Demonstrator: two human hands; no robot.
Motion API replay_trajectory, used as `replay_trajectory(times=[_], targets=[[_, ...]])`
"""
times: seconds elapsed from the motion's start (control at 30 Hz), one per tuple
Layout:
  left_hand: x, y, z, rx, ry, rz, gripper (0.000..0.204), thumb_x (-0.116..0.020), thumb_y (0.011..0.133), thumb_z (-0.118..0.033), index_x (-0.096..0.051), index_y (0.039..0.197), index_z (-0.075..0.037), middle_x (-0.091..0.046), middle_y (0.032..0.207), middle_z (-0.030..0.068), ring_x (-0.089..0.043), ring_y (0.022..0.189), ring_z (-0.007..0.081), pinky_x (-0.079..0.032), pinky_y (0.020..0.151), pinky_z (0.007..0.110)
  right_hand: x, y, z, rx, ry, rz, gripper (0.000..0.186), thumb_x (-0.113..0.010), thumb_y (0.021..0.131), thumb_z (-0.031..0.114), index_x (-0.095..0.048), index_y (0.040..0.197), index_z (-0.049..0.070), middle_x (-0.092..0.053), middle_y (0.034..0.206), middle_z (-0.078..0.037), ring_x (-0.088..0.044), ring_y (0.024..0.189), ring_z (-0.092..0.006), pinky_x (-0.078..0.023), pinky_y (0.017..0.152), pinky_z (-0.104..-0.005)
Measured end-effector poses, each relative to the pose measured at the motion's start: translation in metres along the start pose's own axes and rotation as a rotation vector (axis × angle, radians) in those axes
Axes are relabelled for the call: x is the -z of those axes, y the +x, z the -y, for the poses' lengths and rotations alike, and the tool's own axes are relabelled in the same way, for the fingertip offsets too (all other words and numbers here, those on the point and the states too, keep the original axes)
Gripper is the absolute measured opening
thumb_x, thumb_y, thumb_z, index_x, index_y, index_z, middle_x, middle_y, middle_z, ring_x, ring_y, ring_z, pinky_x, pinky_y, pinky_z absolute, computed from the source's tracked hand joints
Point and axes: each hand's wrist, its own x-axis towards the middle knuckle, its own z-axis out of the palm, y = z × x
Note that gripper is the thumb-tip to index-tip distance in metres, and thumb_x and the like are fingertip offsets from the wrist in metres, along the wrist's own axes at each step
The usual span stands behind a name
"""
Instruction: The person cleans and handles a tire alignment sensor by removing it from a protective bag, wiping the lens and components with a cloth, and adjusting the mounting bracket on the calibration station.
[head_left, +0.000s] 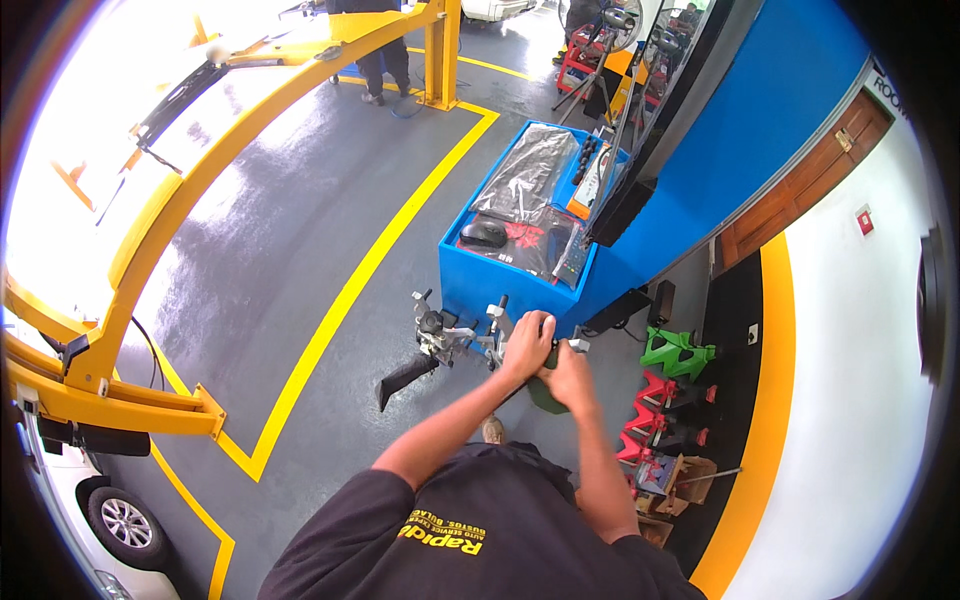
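My left hand (527, 346) and my right hand (568, 378) are close together in front of the blue cabinet (508, 284). Both are closed, fingers curled. Between and just below them shows a dark green thing (545, 397), mostly covered by my hands; its kind is hidden. Beyond my left hand stands a silver metal clamp-like bracket (497, 318), partly hidden by that hand. Further left is another silver and black bracket (436, 332), with a long black flap (405, 380) reaching down from it.
On the cabinet lie a black mouse (484, 234) and a plastic-covered keyboard (532, 170). Green jack stands (678, 352) and red jack stands (648, 410) line the right wall. A yellow lift arm (185, 230) spans the left. Another person (382, 60) stands far off.
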Motion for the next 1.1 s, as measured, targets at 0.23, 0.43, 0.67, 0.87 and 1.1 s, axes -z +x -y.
replay_trajectory(times=[0.23, 0.43, 0.67, 0.87, 1.1], targets=[[-0.009, -0.047, -0.033, 0.061, 0.072, -0.107, 0.050, -0.054, 0.107, -0.028, -0.045, 0.147, 0.000, -0.049, 0.147, 0.0232, -0.042, 0.142, 0.0389, -0.032, 0.120, 0.049, 0.017, 0.017, -0.023, 0.220, 0.277, 0.130, 0.051, -0.070, 0.096, 0.022, -0.054, 0.143, 0.011, -0.071, 0.118, -0.028, -0.066, 0.112, -0.0485, -0.053, 0.094, -0.0547], [0.027, 0.039, -0.006, 0.261, -0.125, 0.638, 0.065, -0.036, 0.110, -0.056, -0.072, 0.121, -0.003, -0.077, 0.115, 0.0174, -0.071, 0.111, 0.0370, -0.052, 0.099, 0.045, -0.030, -0.010, 0.039, -0.125, 0.060, -0.286, 0.071, -0.084, 0.082, 0.039, -0.044, 0.124, -0.001, -0.073, 0.095, -0.031, -0.072, 0.089, -0.0506, -0.057, 0.076, -0.0584], [0.002, -0.043, -0.024, 0.092, -0.110, -0.191, 0.036, -0.045, 0.112, -0.030, -0.063, 0.127, -0.002, -0.066, 0.123, 0.0198, -0.061, 0.119, 0.0380, -0.047, 0.102, 0.048, 0.035, 0.008, -0.013, 0.249, -0.005, 0.164, 0.080, -0.085, 0.080, 0.044, -0.051, 0.135, -0.003, -0.074, 0.103, -0.029, -0.071, 0.105, -0.0465, -0.056, 0.088, -0.0535], [-0.005, -0.038, -0.025, 0.019, 0.073, -0.089, 0.040, -0.044, 0.110, -0.035, -0.066, 0.127, -0.006, -0.066, 0.124, 0.0160, -0.059, 0.124, 0.0350, -0.046, 0.104, 0.046, 0.002, 0.003, -0.001, 0.159, -0.158, -0.017, 0.047, -0.069, 0.092, 0.021, -0.049, 0.129, -0.001, -0.074, 0.094, -0.030, -0.073, 0.093, -0.0484, -0.058, 0.080, -0.0562], [0.029, 0.023, -0.004, 0.052, -0.006, 0.384, 0.039, -0.053, 0.107, -0.040, -0.071, 0.116, -0.007, -0.073, 0.108, 0.0172, -0.071, 0.098, 0.0352, -0.055, 0.088, 0.046, -0.026, -0.011, 0.026, -0.069, 0.007, -0.193, 0.062, -0.089, 0.077, 0.030, -0.052, 0.116, -0.002, -0.074, 0.096, -0.030, -0.072, 0.093, -0.0491, -0.058, 0.079, -0.0569]])
